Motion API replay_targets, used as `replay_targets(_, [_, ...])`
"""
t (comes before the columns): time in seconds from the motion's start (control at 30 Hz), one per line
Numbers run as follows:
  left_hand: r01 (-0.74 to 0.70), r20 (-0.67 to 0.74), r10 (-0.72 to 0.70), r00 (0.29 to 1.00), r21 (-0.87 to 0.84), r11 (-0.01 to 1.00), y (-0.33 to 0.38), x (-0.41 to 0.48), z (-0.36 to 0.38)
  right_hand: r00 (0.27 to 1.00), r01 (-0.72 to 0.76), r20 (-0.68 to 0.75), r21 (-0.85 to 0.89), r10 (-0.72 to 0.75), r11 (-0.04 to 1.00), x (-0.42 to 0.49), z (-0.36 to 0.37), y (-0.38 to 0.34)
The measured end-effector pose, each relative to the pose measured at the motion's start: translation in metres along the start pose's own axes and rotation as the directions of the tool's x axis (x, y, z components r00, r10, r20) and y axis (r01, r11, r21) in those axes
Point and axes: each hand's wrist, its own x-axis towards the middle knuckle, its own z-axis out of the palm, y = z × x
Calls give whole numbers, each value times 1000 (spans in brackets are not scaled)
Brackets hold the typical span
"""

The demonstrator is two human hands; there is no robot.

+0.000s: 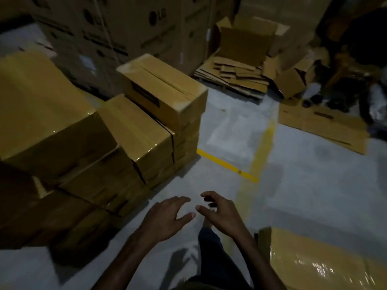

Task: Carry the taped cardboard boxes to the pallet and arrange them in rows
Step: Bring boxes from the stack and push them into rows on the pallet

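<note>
Cardboard boxes (134,130), taped, sitting stacked at left. Left hand (167,216) and right hand (219,212) hovering over grey floor (303,195), fingers loosely spread, holding nothing.

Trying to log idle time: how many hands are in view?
2. The left hand is at lower centre above the floor, holding nothing; the right hand is just beside it, also empty. None seems hidden.

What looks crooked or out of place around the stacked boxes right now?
The top box on the stack's far end sits turned against the boxes under it, and its near corner seems to overhang. A flattened carton lies loose on the floor to the right, past the yellow line.
</note>
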Motion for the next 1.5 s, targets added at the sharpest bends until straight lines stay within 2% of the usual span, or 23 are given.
replay_targets(0.17, [121, -102, -129, 986, -76, 990, -2, 71, -41, 991, 83, 102, -7, -81, 997, 113, -23, -19])
replay_targets(0.27, [199, -177, -232, 957, -186, 962, 0, 122, -67, 979, 102, 181, -20, -97, 995, 181, -50, -41])
replay_targets(0.37, [230, -240, -304, 922, -292, 928, 14, 184, -97, 974, 129, 192, -33, -120, 991, 256, -84, -66])
replay_targets(0.5, [208, -296, -326, 898, -368, 906, 36, 270, -140, 968, 161, 203, -63, -146, 985, 351, -118, -97])
replay_targets(0.6, [235, -350, -410, 842, -447, 863, 35, 330, -165, 969, 198, 155, -7, -194, 980, 418, -135, -121])
replay_targets(0.7, [343, -373, -573, 730, -526, 778, 18, 383, -192, 961, 242, 141, -1, -239, 970, 483, -144, -139])
replay_targets(0.77, [356, -324, -661, 676, -642, 679, 1, 413, -209, 954, 265, 144, -9, -261, 964, 524, -148, -146])
replay_targets(0.9, [272, -281, -762, 583, -817, 509, -37, 458, -240, 954, 273, 157, -112, -255, 955, 600, -148, -157])
replay_targets(1.07, [309, -204, -902, 380, -891, 332, -88, 515, -262, 973, 188, 176, -233, -149, 954, 682, -150, -166])
replay_targets(1.2, [298, -126, -941, 313, -928, 223, -104, 551, -266, 985, 129, 151, -294, -88, 947, 727, -144, -164])
replay_targets(1.3, [286, -48, -961, 273, -949, 129, -119, 569, -262, 975, 54, 221, -319, 19, 946, 755, -138, -154])
replay_targets(1.4, [209, 29, -967, 255, -977, 26, -132, 581, -256, 928, -14, 357, -247, 105, 969, 780, -133, -141])
replay_targets(1.5, [138, 99, -964, 246, -988, -66, -143, 580, -241, 893, -103, 426, -122, 146, 987, 786, -135, -136])
